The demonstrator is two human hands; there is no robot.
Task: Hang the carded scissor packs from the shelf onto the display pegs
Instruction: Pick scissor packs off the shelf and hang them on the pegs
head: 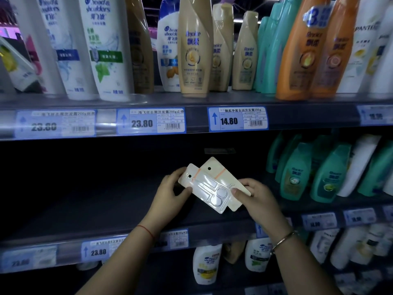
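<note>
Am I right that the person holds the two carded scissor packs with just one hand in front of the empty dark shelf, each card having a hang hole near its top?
Not quite: both hands hold them. In the head view the left hand grips the upper end of the scissor packs and the right hand pinches the lower end. The rest holds: two cards, each with a hang hole, before the dark shelf.

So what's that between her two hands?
Two carded scissor packs, fanned and overlapping, held by left hand and right hand in the head view.
</note>
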